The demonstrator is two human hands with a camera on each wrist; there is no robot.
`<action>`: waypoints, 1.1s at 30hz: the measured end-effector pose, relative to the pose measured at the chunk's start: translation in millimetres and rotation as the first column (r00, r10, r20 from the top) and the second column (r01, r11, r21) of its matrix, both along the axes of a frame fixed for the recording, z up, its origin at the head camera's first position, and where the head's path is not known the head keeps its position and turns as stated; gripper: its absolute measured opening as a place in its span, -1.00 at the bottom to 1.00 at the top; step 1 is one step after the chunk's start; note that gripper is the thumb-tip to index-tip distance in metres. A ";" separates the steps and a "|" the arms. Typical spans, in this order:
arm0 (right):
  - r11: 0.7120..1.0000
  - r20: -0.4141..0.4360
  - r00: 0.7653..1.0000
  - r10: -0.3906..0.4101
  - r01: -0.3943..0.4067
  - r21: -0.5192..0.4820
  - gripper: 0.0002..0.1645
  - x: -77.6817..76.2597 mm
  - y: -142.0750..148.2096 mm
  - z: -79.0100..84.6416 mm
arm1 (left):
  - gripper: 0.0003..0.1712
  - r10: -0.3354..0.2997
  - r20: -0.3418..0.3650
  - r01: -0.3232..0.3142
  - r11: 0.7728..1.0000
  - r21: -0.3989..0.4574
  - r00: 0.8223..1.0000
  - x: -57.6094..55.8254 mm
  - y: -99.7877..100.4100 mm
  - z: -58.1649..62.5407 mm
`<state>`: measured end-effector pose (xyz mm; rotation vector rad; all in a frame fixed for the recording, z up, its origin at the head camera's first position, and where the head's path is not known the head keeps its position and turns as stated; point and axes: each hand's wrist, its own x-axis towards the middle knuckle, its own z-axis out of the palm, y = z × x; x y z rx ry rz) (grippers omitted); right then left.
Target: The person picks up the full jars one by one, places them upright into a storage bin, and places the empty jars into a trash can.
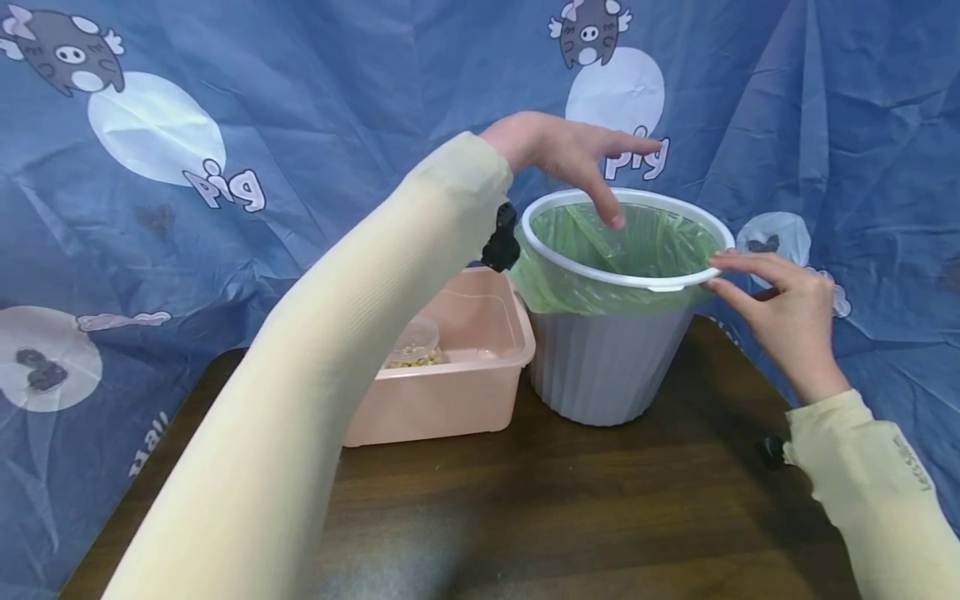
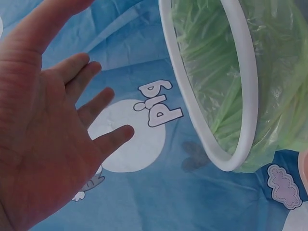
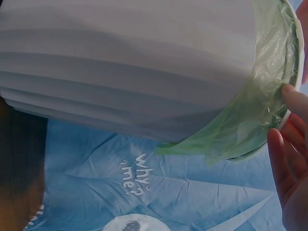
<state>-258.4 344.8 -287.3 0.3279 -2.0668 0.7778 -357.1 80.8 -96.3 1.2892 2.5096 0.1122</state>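
A grey ribbed trash can [image 1: 600, 367] stands upright on the table, lined with a translucent green trash bag [image 1: 555, 283] whose edge hangs over the outside. A white rim ring [image 1: 600, 273] sits round its mouth, over the bag. My left hand [image 1: 562, 154] hovers above the far left of the mouth, fingers spread, holding nothing; in the left wrist view its palm is apart from the ring [image 2: 248, 86]. At the right side, my right hand [image 1: 791, 308] pinches the ring between thumb and fingers. The right wrist view shows the thumb [image 3: 293, 98] against the bag [image 3: 240, 115] just below the ring.
Left of the can, touching or nearly so, is a pink plastic basin [image 1: 442, 404] with a clear round container [image 1: 420, 333] and small pale pieces inside, partly hidden by my left sleeve. A blue printed cloth [image 1: 450, 75] hangs behind the dark wooden table [image 1: 562, 517].
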 end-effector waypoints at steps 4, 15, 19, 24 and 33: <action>1.000 0.006 1.000 0.004 -0.004 -0.008 -0.62 0.7 0.1 -0.4 | 0.24 -0.019 0.031 0.019 1.000 0.006 0.999 3.2 -2.9 -2.0; 1.000 -0.035 0.999 0.005 -0.005 -0.014 -0.59 1.7 1.0 -2.3 | 0.25 -0.151 0.026 0.150 0.988 0.043 0.988 26.2 -38.2 -7.2; 1.000 -0.068 0.998 -0.005 0.004 -0.019 -0.61 -0.7 0.6 -6.2 | 0.22 -0.190 -0.033 0.192 0.977 0.098 0.981 38.2 -60.8 -17.1; 1.000 -0.089 0.996 -0.007 0.005 -0.028 -0.64 -0.3 0.9 -9.5 | 0.09 -0.216 -0.212 0.255 0.950 0.179 0.953 59.9 -88.1 -42.6; 0.997 -0.068 0.998 0.015 -0.010 0.078 -0.63 10.9 -0.5 -1.5 | -0.07 -0.073 -0.383 0.195 0.937 0.290 0.921 106.1 -129.3 -77.4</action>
